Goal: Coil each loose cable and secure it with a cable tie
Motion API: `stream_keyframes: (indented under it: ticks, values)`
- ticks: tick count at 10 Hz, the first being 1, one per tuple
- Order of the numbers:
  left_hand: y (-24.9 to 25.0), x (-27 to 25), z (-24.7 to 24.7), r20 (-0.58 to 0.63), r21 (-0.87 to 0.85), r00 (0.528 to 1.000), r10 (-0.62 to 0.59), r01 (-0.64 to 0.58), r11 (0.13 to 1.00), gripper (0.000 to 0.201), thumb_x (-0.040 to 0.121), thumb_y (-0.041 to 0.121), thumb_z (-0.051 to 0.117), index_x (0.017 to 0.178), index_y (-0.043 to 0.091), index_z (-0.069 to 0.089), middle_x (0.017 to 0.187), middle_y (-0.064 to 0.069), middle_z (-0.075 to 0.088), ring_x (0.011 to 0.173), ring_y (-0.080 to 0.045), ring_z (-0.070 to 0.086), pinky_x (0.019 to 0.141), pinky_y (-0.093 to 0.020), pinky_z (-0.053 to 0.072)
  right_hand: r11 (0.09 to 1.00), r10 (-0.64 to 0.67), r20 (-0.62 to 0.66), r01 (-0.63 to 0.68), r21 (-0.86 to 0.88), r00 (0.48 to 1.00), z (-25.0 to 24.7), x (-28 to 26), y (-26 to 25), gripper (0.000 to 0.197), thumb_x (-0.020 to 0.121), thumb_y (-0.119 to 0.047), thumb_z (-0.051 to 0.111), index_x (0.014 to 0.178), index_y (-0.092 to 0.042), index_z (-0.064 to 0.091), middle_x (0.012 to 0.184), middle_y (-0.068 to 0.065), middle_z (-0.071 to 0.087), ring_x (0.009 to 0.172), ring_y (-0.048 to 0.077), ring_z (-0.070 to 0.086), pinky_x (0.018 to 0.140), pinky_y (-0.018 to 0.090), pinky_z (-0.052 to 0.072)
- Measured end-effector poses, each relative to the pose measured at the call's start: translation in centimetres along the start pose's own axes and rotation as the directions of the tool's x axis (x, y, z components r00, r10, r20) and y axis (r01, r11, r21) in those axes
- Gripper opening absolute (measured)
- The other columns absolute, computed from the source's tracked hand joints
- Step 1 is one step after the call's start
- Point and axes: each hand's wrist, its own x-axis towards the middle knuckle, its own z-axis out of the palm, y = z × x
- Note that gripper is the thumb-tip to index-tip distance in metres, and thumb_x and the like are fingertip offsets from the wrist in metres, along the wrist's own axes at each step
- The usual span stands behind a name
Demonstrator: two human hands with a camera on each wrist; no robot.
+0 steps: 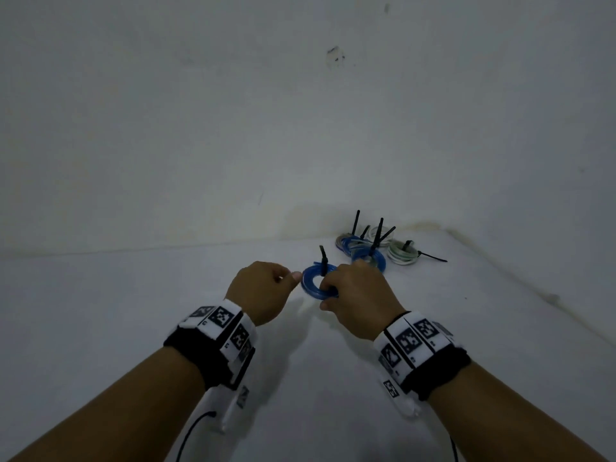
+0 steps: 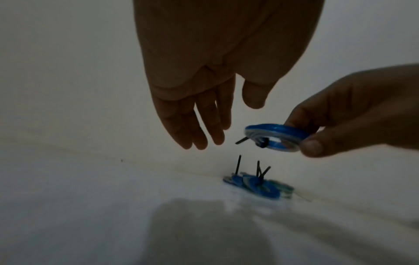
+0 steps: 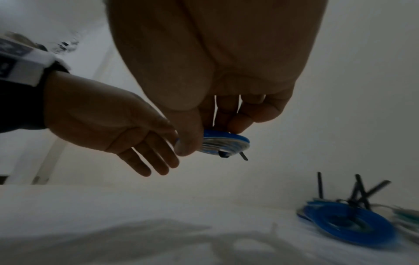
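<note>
A blue coiled cable (image 1: 315, 282) (image 2: 275, 137) (image 3: 223, 143) hangs above the white table, bound by a black cable tie (image 1: 323, 258) (image 2: 263, 143) (image 3: 243, 156) whose tail sticks out. My right hand (image 1: 353, 291) (image 2: 328, 130) (image 3: 204, 132) pinches the coil's rim between thumb and fingers. Just left of the coil is my left hand (image 1: 266, 285) (image 2: 204, 122) (image 3: 136, 141), its fingers straight and loose, holding nothing.
A pile of tied coils (image 1: 373, 251) (image 2: 256, 184) (image 3: 349, 222), blue and white-green, lies at the back right near the wall, black tie tails sticking up. A wall (image 1: 300, 111) stands close behind the white table (image 1: 300, 378), whose right edge runs diagonally.
</note>
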Motion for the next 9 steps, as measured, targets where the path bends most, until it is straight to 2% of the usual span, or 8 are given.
stream_keyframes:
  ticks: [1, 2, 3, 4, 5, 6, 7, 9]
  values:
    - [-0.8, 1.7, 1.7, 0.214, 0.246, 0.975, -0.059, 0.005, 0.969, 0.046, 0.089, 0.057, 0.052, 0.119, 0.024, 0.064, 0.121, 0.0, 0.064, 0.11, -0.018, 0.06, 0.094, -0.031, 0.048, 0.993, 0.1, 0.005, -0.1, -0.063, 0.995, 1.1, 1.4, 3.2, 0.022, 0.086, -0.042, 0.068, 0.101, -0.026, 0.072, 0.1, -0.002, 0.069, 0.101, 0.025, 0.055, 0.084, 0.036, 0.045]
    - [-1.4, 3.2, 3.1, 0.374, 0.393, 0.919, -0.124, -0.036, 0.919, 0.056, 0.089, 0.056, 0.054, 0.137, 0.027, 0.049, 0.143, 0.0, 0.047, 0.13, -0.02, 0.046, 0.107, -0.034, 0.038, 0.968, 0.209, 0.044, -0.201, -0.151, 0.977, 2.2, 3.3, 6.6, 0.022, 0.088, -0.041, 0.065, 0.104, -0.026, 0.069, 0.106, -0.001, 0.067, 0.108, 0.028, 0.054, 0.089, 0.039, 0.045]
    - [-1.5, 4.4, 4.3, 0.455, 0.447, 0.877, -0.156, -0.073, 0.891, 0.069, 0.084, 0.058, 0.06, 0.143, 0.028, 0.04, 0.147, -0.002, 0.039, 0.134, -0.024, 0.04, 0.109, -0.036, 0.036, 0.929, 0.301, 0.089, -0.271, -0.251, 0.949, 3.6, 5.5, 9.8, 0.02, 0.09, -0.035, 0.062, 0.106, -0.026, 0.069, 0.107, -0.001, 0.067, 0.11, 0.027, 0.055, 0.092, 0.039, 0.044]
    - [-1.2, 5.2, 5.1, 0.488, 0.46, 0.863, -0.131, -0.127, 0.879, 0.073, 0.08, 0.057, 0.065, 0.143, 0.028, 0.04, 0.143, -0.003, 0.042, 0.131, -0.024, 0.043, 0.107, -0.036, 0.039, 0.895, 0.361, 0.104, -0.313, -0.317, 0.927, 4.8, 7.7, 12.1, 0.019, 0.09, -0.026, 0.059, 0.105, -0.026, 0.07, 0.106, -0.002, 0.068, 0.111, 0.027, 0.055, 0.095, 0.04, 0.043]
    - [-0.9, 5.1, 5.4, 0.52, 0.467, 0.845, -0.124, -0.159, 0.87, 0.075, 0.081, 0.061, 0.06, 0.144, 0.027, 0.038, 0.142, -0.002, 0.042, 0.131, -0.024, 0.042, 0.107, -0.038, 0.039, 0.896, 0.36, 0.166, -0.291, -0.336, 0.918, 5.9, 9.1, 13.0, 0.019, 0.089, -0.028, 0.064, 0.104, -0.018, 0.069, 0.105, 0.0, 0.069, 0.105, 0.026, 0.061, 0.09, 0.036, 0.047]
    - [-0.9, 4.2, 5.6, 0.53, 0.464, 0.839, -0.128, -0.16, 0.871, 0.079, 0.081, 0.068, 0.053, 0.146, 0.029, 0.031, 0.144, -0.002, 0.036, 0.134, -0.024, 0.037, 0.107, -0.042, 0.038, 0.917, 0.344, 0.223, -0.274, -0.291, 0.912, 6.9, 9.6, 13.2, 0.024, 0.086, -0.031, 0.069, 0.102, -0.014, 0.068, 0.103, 0.004, 0.07, 0.097, 0.026, 0.065, 0.075, 0.034, 0.05]
    - [-1.1, 3.7, 5.5, 0.541, 0.452, 0.832, -0.12, -0.168, 0.876, 0.079, 0.083, 0.068, 0.049, 0.147, 0.029, 0.025, 0.151, -0.003, 0.027, 0.139, -0.025, 0.029, 0.11, -0.046, 0.035, 0.928, 0.356, 0.31, -0.294, -0.229, 0.882, 6.9, 9.7, 13.1, 0.036, 0.08, -0.04, 0.074, 0.102, -0.011, 0.067, 0.101, 0.006, 0.068, 0.094, 0.027, 0.066, 0.074, 0.034, 0.056]
    - [-1.2, 2.7, 4.2, 0.552, 0.394, 0.821, -0.145, -0.104, 0.913, 0.078, 0.085, 0.068, 0.047, 0.148, 0.03, 0.024, 0.156, -0.003, 0.02, 0.144, -0.025, 0.019, 0.115, -0.045, 0.027, 0.94, 0.342, 0.243, -0.329, -0.094, 0.908, 5.3, 8.9, 12.7, 0.036, 0.088, -0.041, 0.062, 0.114, -0.017, 0.066, 0.116, 0.004, 0.067, 0.105, 0.025, 0.063, 0.088, 0.032, 0.052]
